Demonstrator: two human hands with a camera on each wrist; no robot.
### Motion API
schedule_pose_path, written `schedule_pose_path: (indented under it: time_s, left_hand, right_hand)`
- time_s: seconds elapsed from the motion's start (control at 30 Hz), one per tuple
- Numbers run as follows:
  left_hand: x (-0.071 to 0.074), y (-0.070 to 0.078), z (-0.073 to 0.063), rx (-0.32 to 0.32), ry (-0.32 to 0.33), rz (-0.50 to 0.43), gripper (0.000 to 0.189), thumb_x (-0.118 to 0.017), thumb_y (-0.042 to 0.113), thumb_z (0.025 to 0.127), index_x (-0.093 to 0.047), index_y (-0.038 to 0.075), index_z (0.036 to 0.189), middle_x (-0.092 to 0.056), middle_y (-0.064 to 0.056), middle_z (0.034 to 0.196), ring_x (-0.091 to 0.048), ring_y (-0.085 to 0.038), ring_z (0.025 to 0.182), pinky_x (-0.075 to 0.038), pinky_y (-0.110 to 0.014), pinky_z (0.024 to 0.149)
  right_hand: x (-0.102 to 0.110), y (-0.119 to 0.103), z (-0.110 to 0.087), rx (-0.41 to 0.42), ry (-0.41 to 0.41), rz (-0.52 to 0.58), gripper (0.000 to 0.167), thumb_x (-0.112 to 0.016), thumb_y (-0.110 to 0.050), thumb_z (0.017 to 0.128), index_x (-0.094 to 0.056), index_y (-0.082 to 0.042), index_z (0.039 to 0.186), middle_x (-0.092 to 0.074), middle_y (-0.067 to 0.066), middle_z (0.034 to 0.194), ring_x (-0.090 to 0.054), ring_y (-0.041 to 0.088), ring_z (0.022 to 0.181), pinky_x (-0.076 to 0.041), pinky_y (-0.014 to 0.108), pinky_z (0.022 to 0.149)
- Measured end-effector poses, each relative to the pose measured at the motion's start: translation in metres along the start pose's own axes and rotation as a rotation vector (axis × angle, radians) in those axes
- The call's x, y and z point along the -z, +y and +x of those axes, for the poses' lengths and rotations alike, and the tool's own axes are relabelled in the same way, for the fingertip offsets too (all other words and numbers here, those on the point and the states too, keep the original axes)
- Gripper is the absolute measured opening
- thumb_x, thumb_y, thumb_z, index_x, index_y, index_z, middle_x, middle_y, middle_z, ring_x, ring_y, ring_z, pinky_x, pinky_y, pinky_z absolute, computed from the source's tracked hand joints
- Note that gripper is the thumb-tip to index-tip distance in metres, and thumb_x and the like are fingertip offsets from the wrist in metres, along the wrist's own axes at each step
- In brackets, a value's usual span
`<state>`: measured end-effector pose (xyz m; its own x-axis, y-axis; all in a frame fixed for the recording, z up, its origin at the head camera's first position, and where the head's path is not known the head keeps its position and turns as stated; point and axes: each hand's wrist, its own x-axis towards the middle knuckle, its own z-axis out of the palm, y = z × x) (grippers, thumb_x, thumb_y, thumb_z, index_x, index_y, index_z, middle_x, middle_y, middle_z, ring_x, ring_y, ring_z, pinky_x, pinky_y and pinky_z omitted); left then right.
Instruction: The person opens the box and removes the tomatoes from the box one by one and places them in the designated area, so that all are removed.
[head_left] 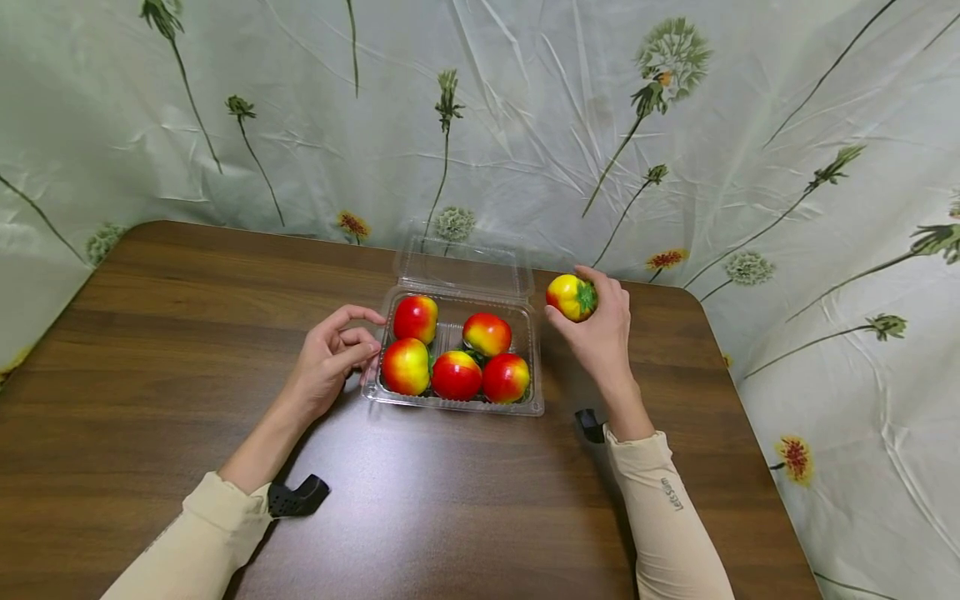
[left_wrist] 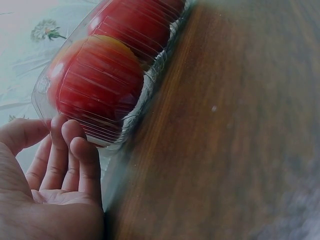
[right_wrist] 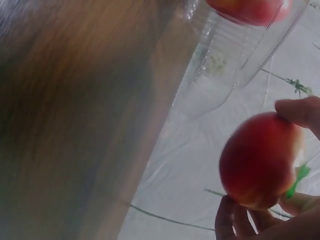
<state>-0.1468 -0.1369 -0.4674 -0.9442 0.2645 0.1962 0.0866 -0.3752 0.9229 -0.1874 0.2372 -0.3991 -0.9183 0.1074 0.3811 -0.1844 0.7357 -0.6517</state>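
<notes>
A clear plastic clamshell container [head_left: 456,407] sits on the table with several glossy red-and-yellow persimmons [head_left: 457,375] inside. Its lid [head_left: 465,265] is folded back toward the curtain. At the container's left side, my left hand [head_left: 324,360] has curled fingers and thumb on the rim; in the left wrist view its fingertips [left_wrist: 75,131] lie right by the ribbed wall. To the right of the container, my right hand [head_left: 602,329] grips another persimmon [head_left: 567,297] between thumb and fingers. Its green leafy top faces up and toward the palm.
A brown wood-grain table [head_left: 187,375] with rounded corners carries everything. Behind and to the right hangs a pale curtain [head_left: 517,125] printed with dandelions, close along the table's back edge. Black wrist mounts [head_left: 300,497] stick out from both sleeves.
</notes>
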Motion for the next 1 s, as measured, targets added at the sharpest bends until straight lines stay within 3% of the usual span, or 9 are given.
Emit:
schedule_pose_path:
  time_s: [0.17, 0.4, 0.7, 1.0]
  left_hand:
    - [0.0, 0.0, 0.0, -0.005, -0.001, -0.002, 0.028, -0.057, -0.013, 0.099, -0.056, -0.003, 0.125, -0.07, -0.006, 0.077, -0.061, -0.018, 0.058, -0.051, -0.024, 0.048]
    - [0.001, 0.0, 0.0, -0.008, -0.005, -0.004, 0.028, -0.057, -0.013, 0.099, -0.056, -0.003, 0.126, -0.07, -0.006, 0.077, -0.061, -0.018, 0.058, -0.052, -0.023, 0.048]
    - [0.002, -0.001, -0.001, -0.002, -0.001, 0.004, 0.028, -0.057, -0.012, 0.099, -0.057, -0.001, 0.125, -0.07, -0.006, 0.077, -0.06, -0.018, 0.058, -0.052, -0.024, 0.048]
    - [0.002, -0.002, 0.001, 0.002, 0.006, 0.022, 0.027, -0.057, -0.011, 0.1, -0.058, 0.001, 0.124, -0.071, -0.005, 0.078, -0.06, -0.018, 0.059, -0.053, -0.023, 0.049]
  right_hand:
    - [0.0, 0.004, 0.0, -0.042, -0.072, -0.04, 0.061, -0.085, -0.024, 0.085, -0.059, -0.008, 0.138, -0.061, 0.018, 0.131, -0.044, 0.038, 0.115, -0.039, 0.049, 0.092]
    - [0.0, 0.012, 0.001, -0.057, -0.073, -0.055, 0.063, -0.087, -0.023, 0.083, -0.056, -0.006, 0.136, -0.06, 0.02, 0.131, -0.045, 0.039, 0.115, -0.04, 0.05, 0.094]
    - [0.003, 0.02, 0.003, -0.036, -0.109, -0.058, 0.061, -0.089, -0.018, 0.082, -0.06, -0.004, 0.133, -0.062, 0.02, 0.13, -0.054, 0.041, 0.12, -0.041, 0.056, 0.108]
    - [0.006, 0.029, 0.003, -0.105, -0.266, -0.13, 0.062, -0.088, -0.017, 0.084, -0.058, 0.001, 0.135, -0.06, 0.026, 0.133, -0.053, 0.044, 0.123, -0.039, 0.059, 0.11]
